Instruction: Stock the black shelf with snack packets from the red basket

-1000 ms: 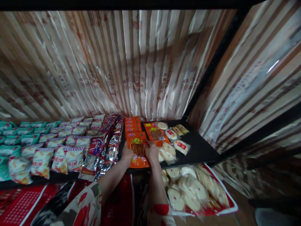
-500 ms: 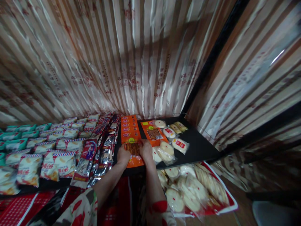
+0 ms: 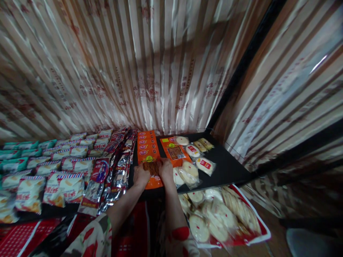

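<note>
In the head view an orange snack packet [image 3: 151, 169] with a clear window of brown strips lies at the front of an overlapping row of orange packets [image 3: 146, 140]. My left hand [image 3: 141, 175] grips its left edge, fingers curled. At its right edge my right hand [image 3: 165, 170] holds on in the same way, the fingertips partly hidden. Just to the right lies another orange packet [image 3: 175, 152], near my right hand. Shiny dark red packets [image 3: 99, 175] stand in a row left of my left hand.
White snack bags [image 3: 64, 186] and green bags [image 3: 13, 165] fill the left of the black shelf [image 3: 225, 162]. Round wrapped cakes [image 3: 189, 172] lie at the right. Below, a red and white tray [image 3: 264, 232] holds more wrapped cakes. Striped sheeting [image 3: 160, 71] hangs behind.
Both hands stay on the front orange packet, which has shifted very slightly. The view has turned a little, and the left-hand bags sit slightly further left.
</note>
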The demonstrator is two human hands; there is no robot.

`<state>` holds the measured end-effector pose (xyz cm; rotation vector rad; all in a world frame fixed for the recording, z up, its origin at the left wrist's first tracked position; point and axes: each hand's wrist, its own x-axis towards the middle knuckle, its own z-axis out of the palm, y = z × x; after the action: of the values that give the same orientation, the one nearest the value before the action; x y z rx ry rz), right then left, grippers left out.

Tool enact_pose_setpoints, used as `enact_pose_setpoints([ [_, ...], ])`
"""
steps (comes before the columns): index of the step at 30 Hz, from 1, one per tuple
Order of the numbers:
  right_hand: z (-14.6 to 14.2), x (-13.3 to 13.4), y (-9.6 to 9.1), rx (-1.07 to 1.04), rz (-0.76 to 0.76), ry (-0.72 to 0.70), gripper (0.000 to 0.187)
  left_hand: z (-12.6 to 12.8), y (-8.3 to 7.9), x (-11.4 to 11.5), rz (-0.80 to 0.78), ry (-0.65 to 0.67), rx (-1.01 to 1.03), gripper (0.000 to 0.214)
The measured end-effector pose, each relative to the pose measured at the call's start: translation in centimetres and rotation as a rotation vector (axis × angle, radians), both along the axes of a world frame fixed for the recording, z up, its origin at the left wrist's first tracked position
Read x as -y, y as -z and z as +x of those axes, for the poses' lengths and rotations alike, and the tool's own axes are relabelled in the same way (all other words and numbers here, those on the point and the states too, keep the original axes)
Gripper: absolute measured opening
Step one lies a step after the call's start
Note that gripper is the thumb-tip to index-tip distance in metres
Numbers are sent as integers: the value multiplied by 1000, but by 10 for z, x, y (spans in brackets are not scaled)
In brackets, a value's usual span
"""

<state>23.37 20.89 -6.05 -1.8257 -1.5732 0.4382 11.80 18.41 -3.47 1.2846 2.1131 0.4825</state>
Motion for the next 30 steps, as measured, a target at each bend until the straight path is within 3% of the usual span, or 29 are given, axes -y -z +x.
enact_pose_setpoints([
  [8, 2, 2, -2, 5, -29, -5, 30, 5, 3, 2, 13, -4, 11, 51],
  [24, 2, 6, -7, 150, -67, 29, 30, 7, -11, 7, 45, 70, -198, 52],
  [27, 1, 6, -5, 159, -20, 41, 30, 10, -21, 16, 151, 60, -204, 50],
  [30, 2, 4, -3, 134, 71, 57, 33, 10, -27, 44, 366, 118, -60, 39],
])
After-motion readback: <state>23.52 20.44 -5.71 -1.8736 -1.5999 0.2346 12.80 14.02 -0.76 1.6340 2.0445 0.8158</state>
